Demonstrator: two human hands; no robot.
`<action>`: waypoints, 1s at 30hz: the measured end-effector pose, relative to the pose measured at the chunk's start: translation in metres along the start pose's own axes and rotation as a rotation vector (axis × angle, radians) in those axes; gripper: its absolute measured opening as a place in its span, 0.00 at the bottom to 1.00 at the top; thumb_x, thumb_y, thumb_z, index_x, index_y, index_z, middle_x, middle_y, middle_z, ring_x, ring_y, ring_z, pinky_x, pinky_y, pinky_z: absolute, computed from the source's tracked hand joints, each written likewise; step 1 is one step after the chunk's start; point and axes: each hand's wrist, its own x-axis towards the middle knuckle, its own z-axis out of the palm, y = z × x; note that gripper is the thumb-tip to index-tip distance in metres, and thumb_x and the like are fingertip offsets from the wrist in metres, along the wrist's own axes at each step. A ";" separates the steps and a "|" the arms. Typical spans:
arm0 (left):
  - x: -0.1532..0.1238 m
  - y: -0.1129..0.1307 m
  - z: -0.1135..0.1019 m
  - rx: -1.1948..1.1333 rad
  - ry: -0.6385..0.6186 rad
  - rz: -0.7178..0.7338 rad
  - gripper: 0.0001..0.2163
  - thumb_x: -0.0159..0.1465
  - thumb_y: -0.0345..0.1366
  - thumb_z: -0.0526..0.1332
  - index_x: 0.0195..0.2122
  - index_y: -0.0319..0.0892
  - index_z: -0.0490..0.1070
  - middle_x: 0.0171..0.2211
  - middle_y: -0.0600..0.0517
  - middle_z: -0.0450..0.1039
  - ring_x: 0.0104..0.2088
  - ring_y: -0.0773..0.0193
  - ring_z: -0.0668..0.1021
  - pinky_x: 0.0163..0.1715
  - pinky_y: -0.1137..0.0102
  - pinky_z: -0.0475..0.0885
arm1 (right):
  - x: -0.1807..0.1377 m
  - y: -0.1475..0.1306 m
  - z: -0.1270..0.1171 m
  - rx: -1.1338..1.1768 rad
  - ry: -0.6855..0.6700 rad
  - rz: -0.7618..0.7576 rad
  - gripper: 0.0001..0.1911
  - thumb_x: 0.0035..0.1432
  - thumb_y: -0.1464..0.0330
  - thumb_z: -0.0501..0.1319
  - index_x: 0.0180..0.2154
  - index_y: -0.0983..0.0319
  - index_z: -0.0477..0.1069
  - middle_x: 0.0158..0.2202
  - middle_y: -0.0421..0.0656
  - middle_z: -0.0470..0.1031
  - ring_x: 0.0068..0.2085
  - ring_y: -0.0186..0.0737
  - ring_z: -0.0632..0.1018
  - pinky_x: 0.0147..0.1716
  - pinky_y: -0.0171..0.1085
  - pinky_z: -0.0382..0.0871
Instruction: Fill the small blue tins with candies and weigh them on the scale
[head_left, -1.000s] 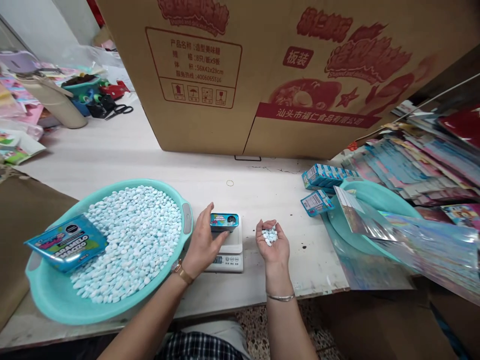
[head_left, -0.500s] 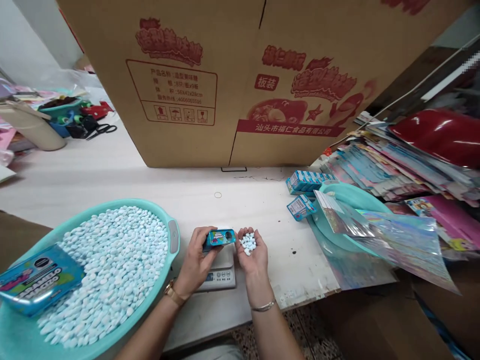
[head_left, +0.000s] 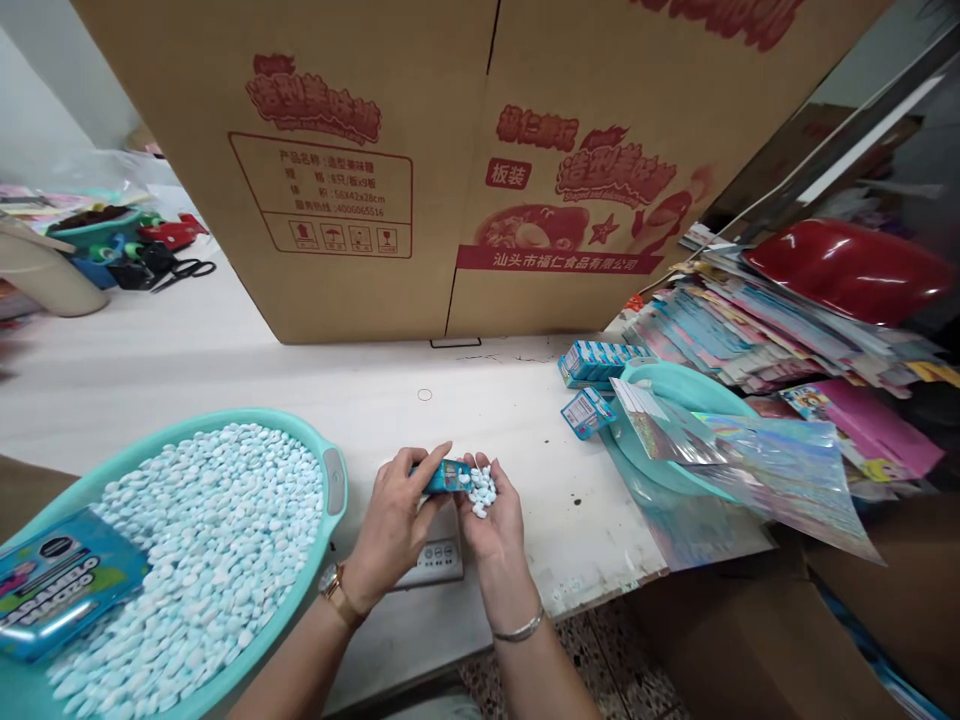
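The tin [head_left: 448,477] is in the left hand [head_left: 390,520], fingers closed round its body, its end at the right fingertips. The right hand [head_left: 491,535] is cupped palm up, fingers curled round loose candies [head_left: 481,490] that lie against that end. Which way candies are passing, I cannot tell. To do this cleanly, I'd hold the tin's end low over the palm, tilt gently, and have the right fingers close together so none slip through. Below the fingers sits the scale [head_left: 442,562], partly hidden; left of them, the tub [head_left: 336,480] of candies; beyond them, the carton [head_left: 360,300].
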 end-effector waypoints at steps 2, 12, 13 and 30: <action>-0.001 0.005 -0.004 0.002 0.024 0.010 0.29 0.66 0.31 0.57 0.65 0.61 0.53 0.49 0.50 0.63 0.49 0.57 0.68 0.51 0.59 0.66 | -0.002 0.000 0.000 -0.016 0.020 0.004 0.11 0.67 0.70 0.55 0.35 0.65 0.73 0.31 0.43 0.79 0.32 0.38 0.80 0.31 0.37 0.77; -0.001 -0.012 0.008 -0.432 0.154 -0.099 0.15 0.65 0.34 0.60 0.53 0.50 0.66 0.48 0.49 0.65 0.50 0.61 0.71 0.50 0.66 0.68 | -0.002 -0.007 0.002 0.027 0.059 0.027 0.12 0.68 0.70 0.53 0.34 0.65 0.72 0.31 0.43 0.79 0.33 0.36 0.81 0.35 0.39 0.79; -0.002 -0.015 0.010 -0.455 0.170 -0.107 0.14 0.65 0.34 0.60 0.52 0.49 0.66 0.48 0.49 0.65 0.50 0.61 0.71 0.50 0.66 0.68 | -0.002 -0.007 0.002 0.023 0.061 0.033 0.12 0.68 0.70 0.53 0.34 0.65 0.72 0.31 0.44 0.79 0.33 0.36 0.81 0.36 0.39 0.78; -0.038 -0.062 0.021 -0.679 0.182 -0.257 0.37 0.60 0.38 0.66 0.67 0.48 0.49 0.64 0.45 0.58 0.65 0.56 0.61 0.66 0.57 0.55 | 0.008 -0.035 -0.012 0.106 0.068 0.025 0.16 0.70 0.67 0.48 0.34 0.65 0.71 0.26 0.39 0.74 0.27 0.32 0.77 0.30 0.36 0.78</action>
